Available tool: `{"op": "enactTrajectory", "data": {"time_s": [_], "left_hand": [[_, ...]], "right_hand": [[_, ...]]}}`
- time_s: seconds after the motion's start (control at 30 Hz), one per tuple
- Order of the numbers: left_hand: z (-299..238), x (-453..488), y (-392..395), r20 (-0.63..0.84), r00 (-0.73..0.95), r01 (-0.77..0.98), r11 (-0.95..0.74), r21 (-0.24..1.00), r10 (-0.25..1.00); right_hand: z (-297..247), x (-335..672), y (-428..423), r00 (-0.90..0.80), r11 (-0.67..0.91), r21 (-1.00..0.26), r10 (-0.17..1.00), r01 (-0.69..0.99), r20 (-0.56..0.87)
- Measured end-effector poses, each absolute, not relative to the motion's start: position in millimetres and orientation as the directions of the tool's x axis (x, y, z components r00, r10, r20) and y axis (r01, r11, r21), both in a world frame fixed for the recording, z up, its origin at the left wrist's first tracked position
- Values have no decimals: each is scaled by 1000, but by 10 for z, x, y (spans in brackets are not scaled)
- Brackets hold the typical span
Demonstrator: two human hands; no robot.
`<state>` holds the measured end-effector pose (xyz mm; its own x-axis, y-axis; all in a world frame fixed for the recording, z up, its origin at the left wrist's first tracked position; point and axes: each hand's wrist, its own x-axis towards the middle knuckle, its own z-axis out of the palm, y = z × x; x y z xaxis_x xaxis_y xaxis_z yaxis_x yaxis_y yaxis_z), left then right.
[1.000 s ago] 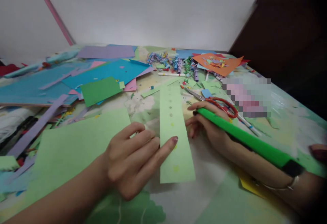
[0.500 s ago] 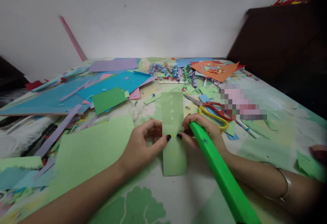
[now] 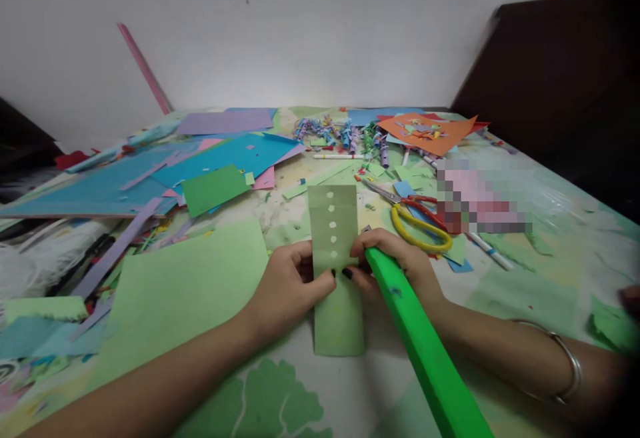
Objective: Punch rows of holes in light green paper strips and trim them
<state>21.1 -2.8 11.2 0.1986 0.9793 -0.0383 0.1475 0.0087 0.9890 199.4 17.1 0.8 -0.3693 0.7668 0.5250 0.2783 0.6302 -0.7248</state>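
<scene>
A pale green paper strip [image 3: 338, 318] stands nearly upright before me, with a row of several small white-looking holes down its upper half. My left hand [image 3: 293, 285] pinches its left edge, thumb on the front and fingers behind. On the opposite edge, my right hand [image 3: 395, 265] is closed in the same way, its thumb tip close to the left one. A long bright green bar [image 3: 425, 351] runs from my right hand's fingers to the bottom edge; whether it is gripped cannot be told. Scissors [image 3: 420, 231] with red and yellow handles lie beyond my right hand.
A large light green sheet [image 3: 190, 285] lies left of my hands. Blue card [image 3: 225, 161] and a darker green piece [image 3: 215, 190] are behind it. Curled paper pieces [image 3: 345, 133], an orange sheet [image 3: 435, 133] and a marker [image 3: 490, 251] lie farther off. Another person's fingertip [image 3: 631, 298] shows at right.
The strip has tilted slightly, its top leaning left, and its holes show more sharply. Both hands keep their hold and sit slightly lower in view.
</scene>
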Motion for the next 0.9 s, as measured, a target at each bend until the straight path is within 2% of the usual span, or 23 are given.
{"op": "enactTrajectory", "data": {"time_s": [0.13, 0.2, 0.37, 0.47, 0.67, 0.9], "left_hand": [[117, 230, -44, -37, 152, 179, 9, 984, 988], [121, 228, -41, -30, 148, 138, 9, 990, 989], [145, 185, -2, -92, 253, -41, 106, 993, 963], [154, 159, 16, -142, 261, -53, 161, 985, 955], [98, 114, 27, -143, 359, -119, 198, 973, 922], [93, 68, 50, -126, 424, -375, 300, 877, 897]], "right_hand": [[23, 1986, 148, -361, 648, -707, 755, 283, 548], [27, 1988, 138, -357, 652, -700, 753, 290, 553], [40, 2000, 133, -357, 621, -729, 776, 287, 520], [58, 1991, 130, -345, 613, -735, 783, 291, 517], [110, 1972, 116, -324, 600, -761, 792, 249, 518], [100, 2015, 142, -326, 576, -791, 802, 205, 500]]}}
